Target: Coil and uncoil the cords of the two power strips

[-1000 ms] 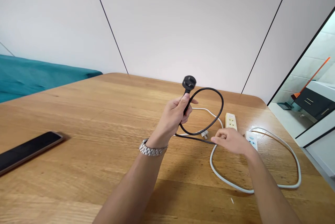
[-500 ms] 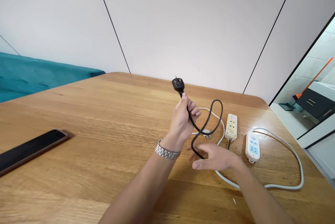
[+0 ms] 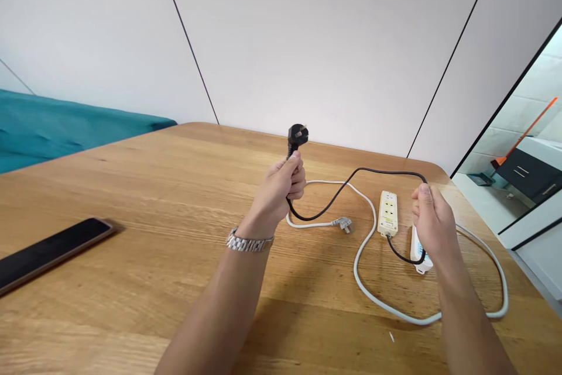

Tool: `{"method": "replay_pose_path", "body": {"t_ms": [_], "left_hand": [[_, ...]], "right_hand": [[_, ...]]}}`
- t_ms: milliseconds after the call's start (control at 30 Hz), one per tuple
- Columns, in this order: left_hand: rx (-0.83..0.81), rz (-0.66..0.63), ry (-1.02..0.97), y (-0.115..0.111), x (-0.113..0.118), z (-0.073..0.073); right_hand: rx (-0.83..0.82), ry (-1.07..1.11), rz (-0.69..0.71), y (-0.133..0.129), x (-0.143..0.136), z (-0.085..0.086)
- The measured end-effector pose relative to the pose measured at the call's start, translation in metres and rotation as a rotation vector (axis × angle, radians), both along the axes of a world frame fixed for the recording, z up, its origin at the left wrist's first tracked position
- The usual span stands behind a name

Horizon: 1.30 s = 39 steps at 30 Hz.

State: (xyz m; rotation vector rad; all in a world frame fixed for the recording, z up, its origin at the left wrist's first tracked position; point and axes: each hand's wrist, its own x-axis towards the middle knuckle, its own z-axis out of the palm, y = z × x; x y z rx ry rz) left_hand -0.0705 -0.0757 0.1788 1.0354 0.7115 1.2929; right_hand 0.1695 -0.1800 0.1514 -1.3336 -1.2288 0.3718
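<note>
My left hand (image 3: 281, 185) is closed around the black cord just below its black plug (image 3: 298, 134), whose metal prongs point up and to the right. Raised at the right, my right hand (image 3: 432, 220) grips the same black power cord (image 3: 360, 169), which sags and arches between both hands. From under the right hand the cord runs to a cream power strip (image 3: 388, 213) on the table. A white power strip (image 3: 422, 249) lies partly hidden behind my right hand and wrist. Its white cord (image 3: 360, 252) curves across the wood to a white plug (image 3: 343, 223).
The wooden table (image 3: 153, 217) meets a white panelled wall (image 3: 307, 41) at the back. A dark phone (image 3: 52, 252) lies at the left. Beyond the table are a teal seat (image 3: 79, 129) and, at the right, a doorway with an orange-handled broom (image 3: 527, 132).
My right hand has moved right and up and closed on the black cord, drawing its loop out. My left hand has shifted slightly left with the plug, which has turned.
</note>
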Motion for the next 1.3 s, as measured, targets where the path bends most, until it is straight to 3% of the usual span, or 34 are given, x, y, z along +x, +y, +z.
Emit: {"method": "replay_pose_path", "body": {"t_ms": [67, 167, 267, 367, 533, 633, 700, 767, 900, 1067, 1300], "left_hand": [[-0.059, -0.079, -0.014, 0.004, 0.007, -0.007], [-0.137, -0.188, -0.034, 0.004, 0.023, -0.017], [-0.150, -0.258, -0.005, -0.003, 0.041, -0.025], [-0.115, -0.251, 0.042, -0.015, 0.055, -0.029], [-0.067, -0.148, 0.075, -0.020, 0.064, -0.033], [-0.171, -0.128, 0.033, -0.011, 0.061, -0.037], [-0.277, -0.133, -0.031, -0.003, 0.058, -0.039], [-0.359, -0.153, -0.114, 0.004, 0.054, -0.040], [-0.428, -0.254, -0.211, 0.007, 0.050, -0.036], [-0.415, -0.387, -0.183, -0.007, 0.052, -0.025], [-0.503, -0.306, -0.258, -0.009, 0.048, -0.014]], "right_hand": [[0.080, -0.164, -0.022, -0.005, -0.003, 0.001], [0.130, -0.417, 0.135, -0.012, -0.014, 0.005], [0.067, -0.623, 0.329, -0.012, -0.025, 0.006], [-0.002, -0.724, 0.407, -0.009, -0.035, 0.002], [0.062, -0.654, 0.361, -0.008, -0.044, -0.002], [0.193, -0.477, 0.311, -0.013, -0.040, 0.002], [0.230, -0.408, 0.363, -0.018, -0.036, 0.007], [0.170, -0.420, 0.497, -0.023, -0.033, 0.011], [-0.098, -0.510, 0.754, -0.024, -0.035, 0.014], [-0.314, -0.632, 0.704, -0.017, -0.042, 0.006], [-0.464, -0.664, 0.840, -0.018, -0.045, 0.000]]}}
